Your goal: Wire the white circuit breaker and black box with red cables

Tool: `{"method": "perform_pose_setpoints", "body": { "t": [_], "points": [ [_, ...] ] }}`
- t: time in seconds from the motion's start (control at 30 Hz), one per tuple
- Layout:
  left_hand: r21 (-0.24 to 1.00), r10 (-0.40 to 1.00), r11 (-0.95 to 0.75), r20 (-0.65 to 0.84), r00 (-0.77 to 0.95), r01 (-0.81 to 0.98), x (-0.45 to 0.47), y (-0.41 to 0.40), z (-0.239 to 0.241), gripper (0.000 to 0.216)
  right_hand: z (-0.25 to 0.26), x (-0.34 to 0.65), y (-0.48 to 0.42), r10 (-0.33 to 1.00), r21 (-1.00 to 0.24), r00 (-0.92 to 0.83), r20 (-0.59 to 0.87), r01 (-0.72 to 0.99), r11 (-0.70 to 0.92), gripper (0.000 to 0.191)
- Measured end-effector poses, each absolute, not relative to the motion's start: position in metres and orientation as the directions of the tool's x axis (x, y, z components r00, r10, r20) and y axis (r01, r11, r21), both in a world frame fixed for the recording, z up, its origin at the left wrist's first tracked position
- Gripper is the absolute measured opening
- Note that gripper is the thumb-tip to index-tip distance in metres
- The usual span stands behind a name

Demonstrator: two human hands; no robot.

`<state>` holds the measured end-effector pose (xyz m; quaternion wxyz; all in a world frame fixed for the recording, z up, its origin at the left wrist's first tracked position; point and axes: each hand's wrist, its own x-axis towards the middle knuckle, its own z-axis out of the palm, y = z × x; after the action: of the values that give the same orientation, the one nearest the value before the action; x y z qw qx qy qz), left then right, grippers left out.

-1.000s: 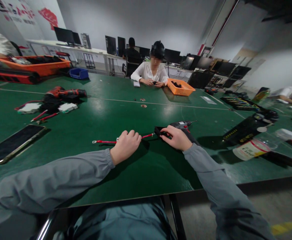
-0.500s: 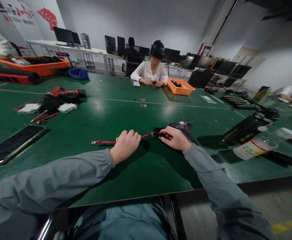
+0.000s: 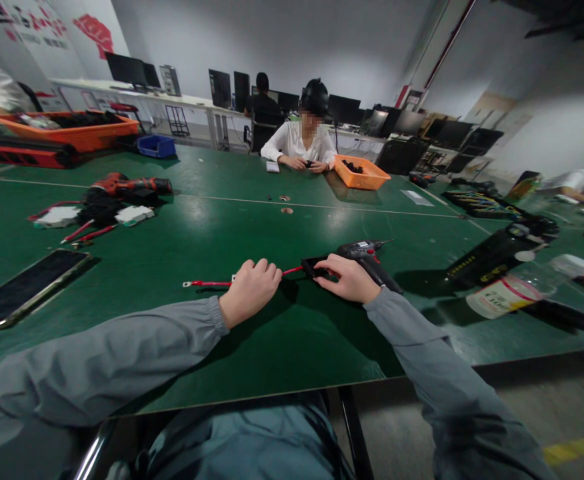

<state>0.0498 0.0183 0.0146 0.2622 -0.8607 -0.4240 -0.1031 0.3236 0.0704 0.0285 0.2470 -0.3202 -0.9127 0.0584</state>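
My left hand (image 3: 252, 292) is closed round a red cable (image 3: 213, 285), which runs out on both sides of the fist. A metal lug shows at the cable's left end. The right end meets a small black plastic housing (image 3: 309, 265), and the lug there is hidden from view. My right hand (image 3: 348, 279) pinches that housing between thumb and fingers, just above the green table (image 3: 232, 367). Beside the right hand lies a dark cordless drill (image 3: 365, 251), its bit pointing right.
At left lie a phone (image 3: 27, 288), an orange drill (image 3: 127, 187) and white blocks with red leads (image 3: 135, 215). A black bottle (image 3: 487, 257) and a clear labelled bottle (image 3: 505, 295) lie right. Across the table a person handles a black part near an orange basket (image 3: 362, 175).
My right hand and the black housing have shifted slightly left, onto the cable's right end, covering the lug that showed there. The left hand has stayed in place.
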Motion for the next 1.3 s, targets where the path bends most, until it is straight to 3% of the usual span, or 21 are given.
{"method": "perform_pose_setpoints", "body": {
  "t": [0.43,0.67,0.9,1.3],
  "points": [
    [-0.379,0.668,-0.499,0.404,0.625,0.779,0.050,0.020,0.013,0.015,0.035,0.321,0.064,0.591,-0.287,-0.688,0.421,0.518,0.806,0.027],
    [-0.379,0.665,-0.500,0.408,0.625,0.779,0.050,0.019,0.014,0.016,0.030,0.324,0.071,0.625,-0.335,-0.569,0.534,0.537,0.774,0.036],
    [-0.376,0.663,-0.509,0.401,0.632,0.774,0.050,0.020,0.013,0.016,0.027,0.326,0.077,0.638,-0.334,-0.550,0.539,0.556,0.761,0.038],
    [-0.384,0.667,-0.516,0.382,0.640,0.766,0.049,0.020,0.015,0.016,0.023,0.324,0.076,0.715,-0.374,-0.508,0.481,0.618,0.691,0.023]
  ]
}}
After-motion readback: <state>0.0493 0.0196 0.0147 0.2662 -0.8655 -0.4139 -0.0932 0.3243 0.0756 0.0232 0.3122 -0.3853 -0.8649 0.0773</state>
